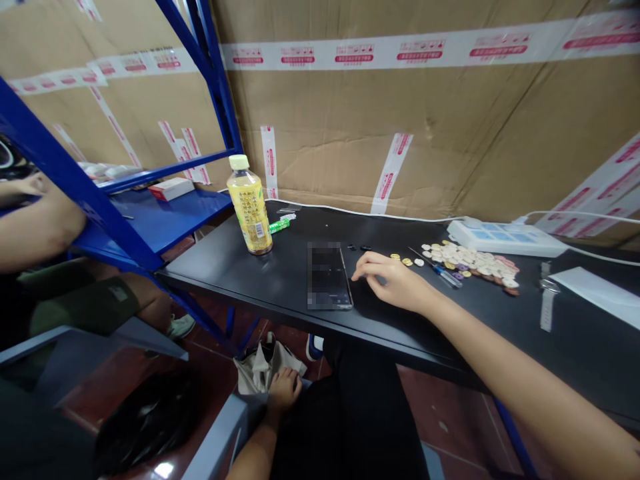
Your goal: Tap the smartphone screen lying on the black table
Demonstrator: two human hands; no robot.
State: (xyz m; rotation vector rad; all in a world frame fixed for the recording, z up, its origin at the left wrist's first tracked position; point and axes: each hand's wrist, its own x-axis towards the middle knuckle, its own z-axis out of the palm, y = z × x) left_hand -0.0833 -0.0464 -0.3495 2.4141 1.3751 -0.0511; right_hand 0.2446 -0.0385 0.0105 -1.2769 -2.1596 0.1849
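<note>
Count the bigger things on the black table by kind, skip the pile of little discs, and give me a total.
Yellow drink bottle with pale cap: 1
Dark smartphone lying flat: 1
White power strip: 1
Blue-handled screwdriver: 1
Grey-strapped wristwatch: 1
Green tube: 1
Total: 6

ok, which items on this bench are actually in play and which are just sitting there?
In play:
- right hand, fingertips resting on the black table beside the phone
- left hand, down below the table at a grey bag

Lying about:
- drink bottle
- pile of small discs
- screwdriver
- power strip
- watch
</note>
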